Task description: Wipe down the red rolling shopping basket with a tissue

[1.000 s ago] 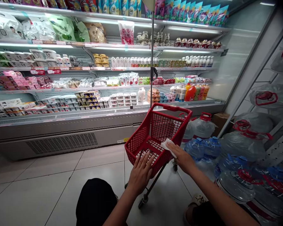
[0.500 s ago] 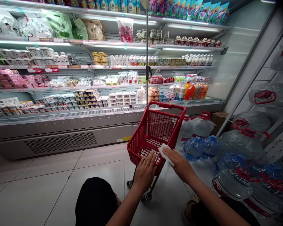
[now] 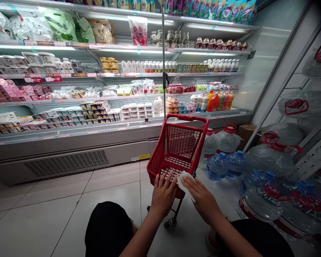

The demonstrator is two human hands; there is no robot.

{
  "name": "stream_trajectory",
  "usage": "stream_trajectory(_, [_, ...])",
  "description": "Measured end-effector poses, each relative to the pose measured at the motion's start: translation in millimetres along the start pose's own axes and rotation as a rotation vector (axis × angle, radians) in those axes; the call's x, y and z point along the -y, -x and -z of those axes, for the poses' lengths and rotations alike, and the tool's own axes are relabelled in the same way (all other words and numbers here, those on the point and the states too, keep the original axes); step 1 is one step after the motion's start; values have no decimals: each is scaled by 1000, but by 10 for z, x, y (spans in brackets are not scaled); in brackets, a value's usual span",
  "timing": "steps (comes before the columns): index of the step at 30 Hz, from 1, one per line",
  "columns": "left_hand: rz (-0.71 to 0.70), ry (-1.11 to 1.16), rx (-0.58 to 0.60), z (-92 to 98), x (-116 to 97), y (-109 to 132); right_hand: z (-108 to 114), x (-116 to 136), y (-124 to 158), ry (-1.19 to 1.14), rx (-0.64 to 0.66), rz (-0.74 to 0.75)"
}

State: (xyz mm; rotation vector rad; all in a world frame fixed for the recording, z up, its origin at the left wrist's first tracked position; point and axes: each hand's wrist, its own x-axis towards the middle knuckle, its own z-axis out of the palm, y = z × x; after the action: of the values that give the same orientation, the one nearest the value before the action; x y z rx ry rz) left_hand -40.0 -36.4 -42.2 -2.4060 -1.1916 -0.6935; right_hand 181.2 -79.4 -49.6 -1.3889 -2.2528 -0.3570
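Observation:
A small red shopping cart (image 3: 184, 142) with a lattice basket stands in front of me. At the left part of its near rim lies my left hand (image 3: 163, 194), fingers spread, holding nothing. My right hand (image 3: 200, 194) presses a white tissue (image 3: 182, 175) against the near right corner of the basket. The tissue sticks out past its fingertips and under the palm. Both hands hide most of the near rim. Below the basket, a caster wheel (image 3: 170, 223) shows on the floor.
Behind the cart runs an open refrigerated case (image 3: 123, 146) stocked with dairy and drinks. Large water bottles (image 3: 270, 164) stand at the right, with smaller blue bottles (image 3: 218, 166) beside the cart. My black-clad knee (image 3: 108, 228) is at lower left, over the tiled floor (image 3: 53, 203).
The right hand has moved slightly left and down with the tissue, closer to the left hand. Spread fingers now show on the left hand, and the cart has turned a little.

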Motion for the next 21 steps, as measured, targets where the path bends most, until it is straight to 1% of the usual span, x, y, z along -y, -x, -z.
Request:
stream_trajectory(2, [-29, 8, 10, 9, 76, -14, -2, -159, -116, 17, -26, -18])
stream_trajectory(4, [-38, 7, 16, 10, 202, -26, -6, -309, -208, 26, -56, -60])
stream_trajectory(6, [-17, -6, 11, 5, 342, -30, -12, -350, -222, 20, -77, -94])
stream_trajectory(7, [-4, -11, 9, 1, 403, -29, -17, -314, -195, 14, -82, -97])
stream_trajectory(9, [12, -9, 15, -6, 490, -24, -30, -148, -88, 5, -81, -74])
stream_trajectory(12, [18, 4, 35, -6, 532, -22, -42, 167, 94, 8, -54, -14])
stream_trajectory(14, [14, 15, 44, -1, 532, -22, -38, 284, 164, 18, -39, 14])
stream_trajectory(16, [4, 27, 48, 3, 533, -18, -30, 288, 187, 29, -41, 45])
stream_trajectory(19, [-13, 26, 46, 3, 529, -14, -25, 182, 186, 31, -56, 82])
stream_trajectory(21, [-10, 12, 41, -2, 500, -22, -29, 108, 194, 24, -61, 77])
